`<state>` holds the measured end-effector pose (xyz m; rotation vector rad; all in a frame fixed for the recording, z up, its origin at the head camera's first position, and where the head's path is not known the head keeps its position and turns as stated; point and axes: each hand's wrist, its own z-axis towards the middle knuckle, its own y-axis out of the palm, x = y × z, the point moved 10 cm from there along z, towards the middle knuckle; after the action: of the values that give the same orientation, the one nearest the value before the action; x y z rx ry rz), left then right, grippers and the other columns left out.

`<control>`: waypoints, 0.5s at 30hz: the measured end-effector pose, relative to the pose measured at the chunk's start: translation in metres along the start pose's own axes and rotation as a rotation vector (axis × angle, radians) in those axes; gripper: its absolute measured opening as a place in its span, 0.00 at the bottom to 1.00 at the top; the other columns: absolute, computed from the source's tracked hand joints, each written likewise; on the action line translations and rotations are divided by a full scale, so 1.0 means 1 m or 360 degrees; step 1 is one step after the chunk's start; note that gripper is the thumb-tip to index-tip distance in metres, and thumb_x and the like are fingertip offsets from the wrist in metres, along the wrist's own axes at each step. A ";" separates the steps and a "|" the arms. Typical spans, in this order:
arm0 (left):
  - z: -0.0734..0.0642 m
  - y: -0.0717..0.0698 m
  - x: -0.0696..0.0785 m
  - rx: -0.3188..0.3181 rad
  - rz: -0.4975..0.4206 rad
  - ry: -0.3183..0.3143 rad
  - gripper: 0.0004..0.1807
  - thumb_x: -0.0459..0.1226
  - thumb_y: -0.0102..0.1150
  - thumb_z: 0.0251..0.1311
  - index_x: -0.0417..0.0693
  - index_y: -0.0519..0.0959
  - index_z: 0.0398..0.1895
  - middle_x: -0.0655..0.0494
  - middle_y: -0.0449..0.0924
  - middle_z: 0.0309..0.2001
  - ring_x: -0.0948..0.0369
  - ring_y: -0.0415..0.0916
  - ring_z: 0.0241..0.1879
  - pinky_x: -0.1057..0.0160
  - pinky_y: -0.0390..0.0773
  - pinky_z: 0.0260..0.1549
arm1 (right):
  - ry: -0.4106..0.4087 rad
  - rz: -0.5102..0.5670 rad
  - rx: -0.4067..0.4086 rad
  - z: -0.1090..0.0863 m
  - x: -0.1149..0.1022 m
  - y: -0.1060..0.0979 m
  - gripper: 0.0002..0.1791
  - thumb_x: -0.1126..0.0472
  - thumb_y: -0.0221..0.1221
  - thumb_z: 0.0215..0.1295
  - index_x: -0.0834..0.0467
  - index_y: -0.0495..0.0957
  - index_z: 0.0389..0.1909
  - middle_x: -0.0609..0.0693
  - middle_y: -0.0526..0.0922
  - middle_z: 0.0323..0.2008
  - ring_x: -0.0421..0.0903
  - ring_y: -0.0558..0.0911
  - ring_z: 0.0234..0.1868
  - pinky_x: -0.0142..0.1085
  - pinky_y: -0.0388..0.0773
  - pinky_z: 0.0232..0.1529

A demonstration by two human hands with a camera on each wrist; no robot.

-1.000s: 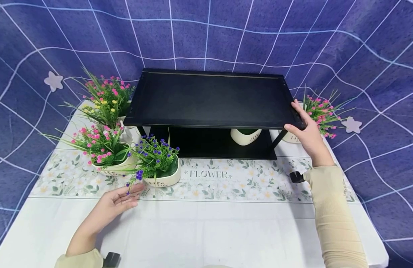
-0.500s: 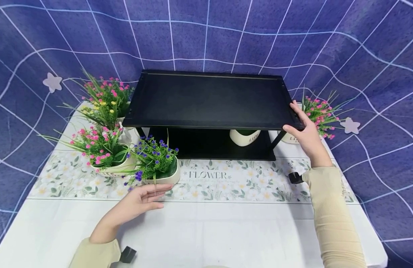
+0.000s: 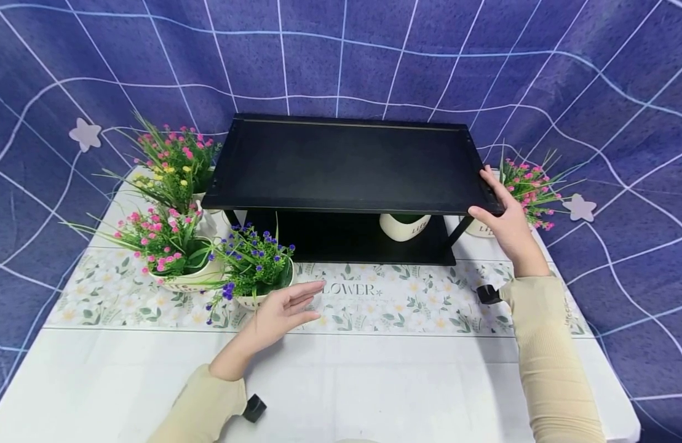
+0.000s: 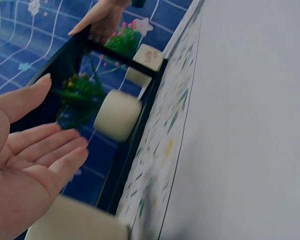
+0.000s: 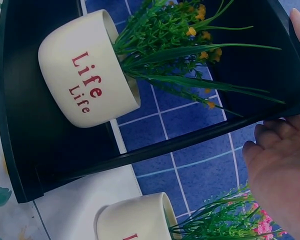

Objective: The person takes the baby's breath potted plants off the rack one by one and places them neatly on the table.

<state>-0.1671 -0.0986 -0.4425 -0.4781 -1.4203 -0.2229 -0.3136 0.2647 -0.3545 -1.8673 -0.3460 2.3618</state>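
Observation:
A black two-tier shelf stands against the backdrop. My right hand grips the right end of its top board; in the right wrist view the fingers curl against the underside edge. My left hand is open and holds nothing, in front of a cream pot of purple-blue flowers, partly hiding that pot. On the lower tier, towards the right, sits a cream pot lettered "Life". Its yellow-orange flowers show in the right wrist view, while the top board covers them in the head view.
Left of the shelf stand a front pot of pink flowers, yellow flowers and more pink flowers behind. Another pink-flowered pot is at the right end. A floral strip lettered "FLOWER" crosses the white table.
My left hand has moved right along the front of the purple-blue flower pot, its fingertips now past the pot's right side. The right hand keeps its place on the shelf.

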 end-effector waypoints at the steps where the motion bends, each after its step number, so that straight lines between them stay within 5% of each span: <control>1: 0.003 0.001 0.000 0.0016 0.0002 0.0006 0.31 0.29 0.62 0.59 0.27 0.66 0.65 0.31 0.66 0.66 0.41 0.64 0.67 0.64 0.70 0.63 | 0.0004 -0.0012 0.0004 0.000 0.000 0.000 0.39 0.66 0.62 0.63 0.53 0.59 0.74 0.45 0.48 0.78 0.39 0.49 0.78 0.14 0.58 0.65; 8: 0.026 0.006 0.003 0.0131 0.0013 -0.0012 0.31 0.31 0.64 0.59 0.35 0.67 0.67 0.38 0.68 0.67 0.47 0.65 0.68 0.68 0.69 0.63 | -0.0008 0.0015 0.0001 0.000 -0.001 0.000 0.39 0.67 0.62 0.63 0.54 0.58 0.74 0.46 0.47 0.78 0.40 0.48 0.78 0.14 0.58 0.65; 15: 0.048 0.008 0.017 0.0197 0.0050 0.0077 0.32 0.30 0.64 0.58 0.39 0.68 0.67 0.44 0.69 0.68 0.50 0.65 0.69 0.66 0.69 0.64 | -0.0004 -0.0001 0.0007 0.000 0.000 0.000 0.39 0.66 0.62 0.63 0.53 0.59 0.74 0.45 0.48 0.78 0.40 0.49 0.78 0.14 0.58 0.65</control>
<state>-0.2042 -0.0681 -0.4232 -0.3902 -1.3696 -0.1196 -0.3134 0.2647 -0.3544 -1.8623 -0.3409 2.3630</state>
